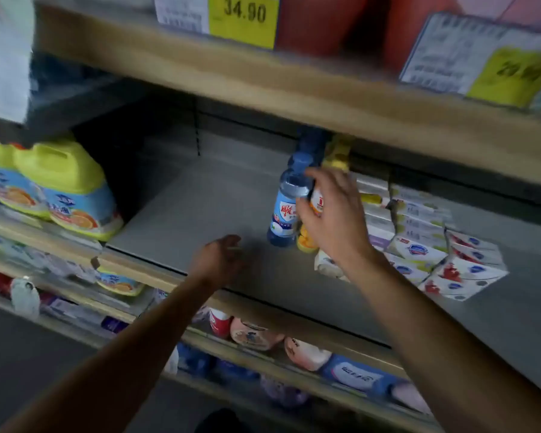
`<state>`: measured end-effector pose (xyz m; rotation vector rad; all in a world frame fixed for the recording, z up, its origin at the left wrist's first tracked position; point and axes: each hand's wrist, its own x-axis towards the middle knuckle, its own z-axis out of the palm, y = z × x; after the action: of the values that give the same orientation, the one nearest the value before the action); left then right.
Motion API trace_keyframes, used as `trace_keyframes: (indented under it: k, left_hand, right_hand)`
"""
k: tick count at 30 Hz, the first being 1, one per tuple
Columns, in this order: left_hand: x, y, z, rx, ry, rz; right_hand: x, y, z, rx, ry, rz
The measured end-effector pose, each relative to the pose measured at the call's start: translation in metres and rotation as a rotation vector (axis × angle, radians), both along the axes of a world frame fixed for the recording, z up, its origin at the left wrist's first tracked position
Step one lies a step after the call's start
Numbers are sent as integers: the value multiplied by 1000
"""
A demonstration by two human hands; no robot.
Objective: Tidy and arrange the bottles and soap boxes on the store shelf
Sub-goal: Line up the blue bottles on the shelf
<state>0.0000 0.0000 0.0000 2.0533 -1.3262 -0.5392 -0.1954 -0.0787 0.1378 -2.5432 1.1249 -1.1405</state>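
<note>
A blue bottle (286,210) with a blue cap stands on the grey middle shelf (200,214). Beside it stands an orange-yellow bottle (308,242), mostly hidden behind my right hand (331,214), whose fingers curl around it and touch the blue bottle's neck. More blue and yellow bottles (322,148) stand behind them. Stacked soap boxes (419,242) fill the shelf to the right. My left hand (221,259) hovers low over the shelf's front, fingers loosely curled, holding nothing.
Large yellow detergent jugs (66,189) stand at the shelf's left. The wooden shelf above (263,79) carries price tags (244,17) and red containers. Lower shelves hold pouches and bottles (253,335). The picture is motion-blurred.
</note>
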Motion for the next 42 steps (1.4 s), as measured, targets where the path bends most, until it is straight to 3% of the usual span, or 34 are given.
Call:
trace_keyframes:
  k: [3, 8, 12, 15, 18, 22, 28, 36, 42]
  left_hand:
    - [10, -16, -11, -43, -271, -117]
    - [14, -23, -38, -39, -568, -200]
    - [16, -23, -44, -77, -652, -232]
    - [17, -23, -46, -91, -667, -228]
    - [19, -26, -48, -103, -670, -233]
    - [20, -27, -47, -108, -647, -228]
    - [18, -24, -41, -148, -568, -227]
    - [21, -6, -35, -443, -11, -522]
    - [21, -8, -34, -469, 108, -496]
  right_hand:
    - [19, -21, 2, -250, 167, -147]
    - [40, -44, 2, -253, 392, -347]
    - [46, -46, 1, -282, 479, -384]
    - [43, -35, -6, -376, 415, -354]
    - [36, -19, -17, -268, 107, -114]
    - [27, 7, -33, -84, -144, 29]
    - [14, 39, -44, -30, -189, -46]
    - [2, 63, -54, 76, -495, -81]
    - [15, 58, -53, 169, -559, -25]
